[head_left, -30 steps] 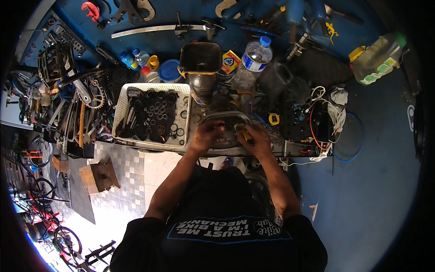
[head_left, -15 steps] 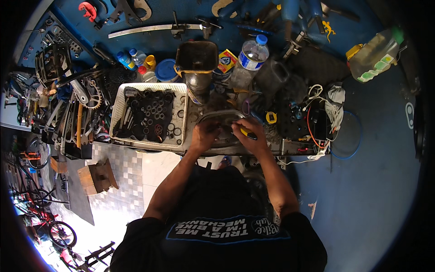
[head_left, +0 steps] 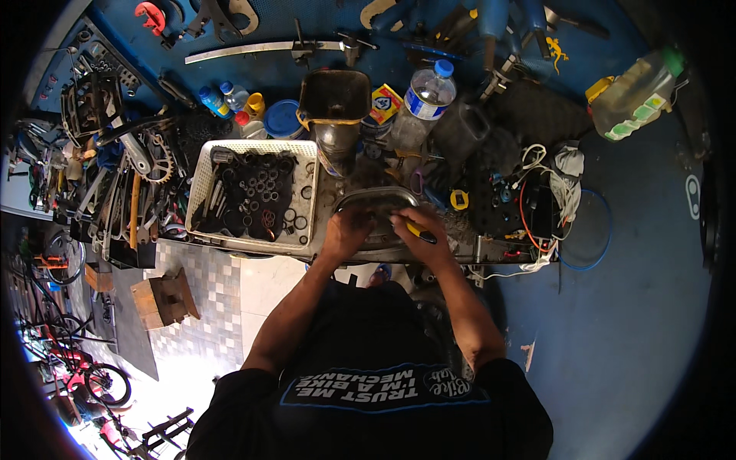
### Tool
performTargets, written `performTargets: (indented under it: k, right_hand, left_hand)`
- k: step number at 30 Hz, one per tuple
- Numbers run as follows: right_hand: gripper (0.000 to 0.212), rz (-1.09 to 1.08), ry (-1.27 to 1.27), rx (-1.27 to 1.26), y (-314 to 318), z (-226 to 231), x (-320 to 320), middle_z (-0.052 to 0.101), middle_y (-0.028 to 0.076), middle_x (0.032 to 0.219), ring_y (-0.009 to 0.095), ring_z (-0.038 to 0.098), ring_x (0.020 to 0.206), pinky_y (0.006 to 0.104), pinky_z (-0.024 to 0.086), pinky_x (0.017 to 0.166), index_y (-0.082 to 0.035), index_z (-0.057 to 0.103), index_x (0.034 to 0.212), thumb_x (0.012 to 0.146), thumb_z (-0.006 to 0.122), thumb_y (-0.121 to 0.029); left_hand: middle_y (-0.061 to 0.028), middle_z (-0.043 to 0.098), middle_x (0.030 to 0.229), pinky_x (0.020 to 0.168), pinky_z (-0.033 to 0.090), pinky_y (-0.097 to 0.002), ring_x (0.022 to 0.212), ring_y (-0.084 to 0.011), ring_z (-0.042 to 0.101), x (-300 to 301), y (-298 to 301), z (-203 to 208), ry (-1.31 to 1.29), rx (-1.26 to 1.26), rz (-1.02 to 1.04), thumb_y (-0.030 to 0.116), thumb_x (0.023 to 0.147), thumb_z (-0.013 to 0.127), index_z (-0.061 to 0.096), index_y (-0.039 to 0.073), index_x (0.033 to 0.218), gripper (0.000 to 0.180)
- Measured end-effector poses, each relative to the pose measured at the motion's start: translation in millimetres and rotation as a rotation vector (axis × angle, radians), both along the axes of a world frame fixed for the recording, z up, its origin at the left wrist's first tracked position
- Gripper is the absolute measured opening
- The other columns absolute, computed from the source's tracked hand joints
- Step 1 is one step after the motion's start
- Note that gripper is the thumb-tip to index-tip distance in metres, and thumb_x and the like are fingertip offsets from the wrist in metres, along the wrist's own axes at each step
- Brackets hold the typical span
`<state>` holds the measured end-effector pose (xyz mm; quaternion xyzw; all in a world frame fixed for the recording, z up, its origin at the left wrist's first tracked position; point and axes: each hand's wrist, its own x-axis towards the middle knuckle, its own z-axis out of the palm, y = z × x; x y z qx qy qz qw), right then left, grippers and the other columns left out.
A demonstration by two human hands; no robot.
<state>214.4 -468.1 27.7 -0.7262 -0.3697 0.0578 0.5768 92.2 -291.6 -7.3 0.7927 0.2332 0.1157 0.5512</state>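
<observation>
Gripping: left hand [head_left: 346, 230] lay curled over the 9 o'clock side of a curved metal rim piece [head_left: 376, 201] at bench centre; fingers closed on it, thumb hidden.
Tool hand: right hand [head_left: 418, 231] was pinching a small yellow-handled tool [head_left: 420, 231] at the piece's 3 o'clock side; tip hidden under the knuckles, so contact pt couldn't be told.
Workpiece: rim piece sat near the bench edge, betw. both hands, just at 3 o'clock of the white parts tray [head_left: 205, 178].
Surroundings: dark funnel-like cup [head_left: 334, 95] at 12 o'clock; plastic bottle [head_left: 423, 103] approx. 1 o'clock; yellow tape measure [head_left: 458, 200] at 3 o'clock.
Technique (judged): left hand should've pinned the piece flat vs. the bench while the tool worked in short, light strokes; w/ the tip out of sight, going slow would've limited slips toward the left fingers.
</observation>
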Motion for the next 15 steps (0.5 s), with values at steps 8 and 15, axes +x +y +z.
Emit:
performTargets:
  k: [8, 15]
  right_hand:
    - [0.019, 0.033, -0.110, -0.283, -17.1, 1.8, 12.5, 0.077, 0.010, 0.096, 0.028, 0.069, 0.091, 0.0396, 0.054, 0.086, -0.008, 0.076, 0.104, 0.089, 0.082, -0.017]
    - [0.018, -0.020, -0.190, -0.359, -22.7, -19.8, 21.8, 0.078, 0.009, 0.097, 0.030, 0.069, 0.095, 0.0427, 0.054, 0.088, -0.010, 0.076, 0.103, 0.087, 0.082, -0.019]
  left_hand:
    - [-0.0098, 0.072, 0.100, 0.070, 0.066, -0.0325, 0.086, -0.0169, 0.073, 4.8, 1.8, 4.4, -0.134, -0.492, -0.018, -0.002, 0.095, 0.071, 0.065, -0.002, 0.123, 0.028]
    - [-0.0099, 0.071, 0.101, 0.067, 0.066, -0.0318, 0.084, -0.0150, 0.073, 13.4, -6.1, -18.2, -0.053, -0.454, -0.006, -0.002, 0.093, 0.073, 0.065, -0.002, 0.112, 0.020]
